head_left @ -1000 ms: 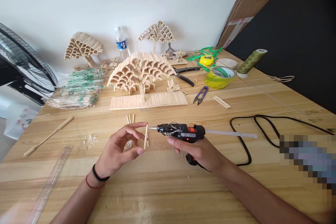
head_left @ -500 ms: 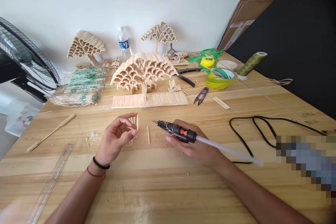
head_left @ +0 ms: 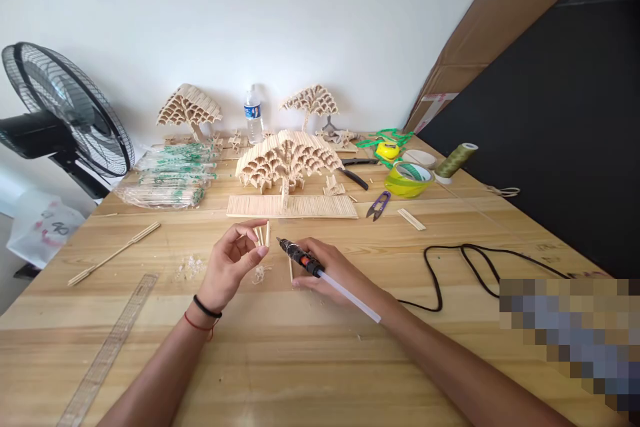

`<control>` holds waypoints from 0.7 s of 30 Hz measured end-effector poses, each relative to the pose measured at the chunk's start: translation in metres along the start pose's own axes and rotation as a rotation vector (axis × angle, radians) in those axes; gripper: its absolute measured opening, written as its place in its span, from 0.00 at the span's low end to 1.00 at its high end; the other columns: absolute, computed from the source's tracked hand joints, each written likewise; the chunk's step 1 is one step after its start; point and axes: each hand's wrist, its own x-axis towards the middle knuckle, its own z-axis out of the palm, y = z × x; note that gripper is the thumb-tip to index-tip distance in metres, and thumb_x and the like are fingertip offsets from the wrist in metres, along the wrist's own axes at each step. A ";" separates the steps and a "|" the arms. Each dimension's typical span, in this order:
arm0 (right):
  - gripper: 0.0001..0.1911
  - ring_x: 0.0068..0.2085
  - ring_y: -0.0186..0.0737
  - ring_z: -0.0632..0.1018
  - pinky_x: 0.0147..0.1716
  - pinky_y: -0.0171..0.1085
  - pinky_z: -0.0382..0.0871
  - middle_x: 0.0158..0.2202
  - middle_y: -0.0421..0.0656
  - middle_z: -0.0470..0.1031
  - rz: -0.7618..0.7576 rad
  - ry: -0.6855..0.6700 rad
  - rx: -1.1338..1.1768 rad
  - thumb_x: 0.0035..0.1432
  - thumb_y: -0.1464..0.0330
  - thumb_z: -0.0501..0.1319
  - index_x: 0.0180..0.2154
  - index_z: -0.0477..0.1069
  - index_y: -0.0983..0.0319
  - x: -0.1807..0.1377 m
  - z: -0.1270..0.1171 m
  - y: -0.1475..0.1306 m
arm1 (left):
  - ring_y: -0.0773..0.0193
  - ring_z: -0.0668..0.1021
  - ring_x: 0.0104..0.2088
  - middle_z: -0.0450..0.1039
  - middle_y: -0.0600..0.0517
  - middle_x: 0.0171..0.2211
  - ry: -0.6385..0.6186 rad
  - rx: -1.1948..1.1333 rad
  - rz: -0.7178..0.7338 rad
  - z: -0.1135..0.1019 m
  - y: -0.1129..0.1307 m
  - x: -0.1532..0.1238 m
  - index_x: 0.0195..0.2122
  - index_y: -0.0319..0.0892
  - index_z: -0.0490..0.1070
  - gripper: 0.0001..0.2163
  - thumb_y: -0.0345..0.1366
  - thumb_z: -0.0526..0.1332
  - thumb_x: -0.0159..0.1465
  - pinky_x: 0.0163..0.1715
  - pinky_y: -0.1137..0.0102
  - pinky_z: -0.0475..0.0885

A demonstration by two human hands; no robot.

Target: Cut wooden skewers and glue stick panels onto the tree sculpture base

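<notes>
My left hand pinches a short wooden stick upright between thumb and fingers, just above the wooden table. My right hand grips a black glue gun with a clear glue rod sticking out behind; its nozzle points at the stick, a short gap away. Another short stick lies on the table under the gun. Beyond stands a stick-built tree model on a slatted base.
A clear ruler lies at the front left, long sticks to the left, stick packets and a fan further left. Purple snips, yellow tape roll, thread spool and a black cable lie at the right.
The left hand set one stick down and now pinches another further back. The right hand turned the glue gun from sideways so it points away, at that stick. The view tilted up.
</notes>
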 end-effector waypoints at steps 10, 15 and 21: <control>0.18 0.44 0.47 0.77 0.44 0.41 0.68 0.42 0.43 0.78 -0.001 0.089 -0.011 0.49 0.71 0.69 0.43 0.71 0.58 -0.001 0.001 0.006 | 0.72 0.69 0.28 0.73 0.43 0.58 0.003 -0.003 -0.016 0.004 -0.006 -0.006 0.33 0.41 0.66 0.15 0.42 0.71 0.62 0.30 0.72 0.68; 0.15 0.32 0.41 0.76 0.33 0.38 0.70 0.36 0.40 0.78 0.115 0.309 0.192 0.50 0.61 0.71 0.37 0.71 0.58 -0.009 -0.012 0.009 | 0.69 0.73 0.31 0.74 0.40 0.57 -0.015 -0.024 0.002 0.007 -0.026 -0.006 0.31 0.41 0.66 0.15 0.42 0.72 0.61 0.36 0.70 0.70; 0.32 0.34 0.44 0.82 0.37 0.43 0.77 0.48 0.49 0.80 0.140 0.298 0.613 0.50 0.51 0.71 0.53 0.74 0.58 -0.029 -0.008 -0.008 | 0.54 0.79 0.50 0.71 0.41 0.58 -0.166 -0.022 0.014 0.013 -0.035 -0.012 0.34 0.43 0.67 0.12 0.39 0.70 0.63 0.53 0.61 0.71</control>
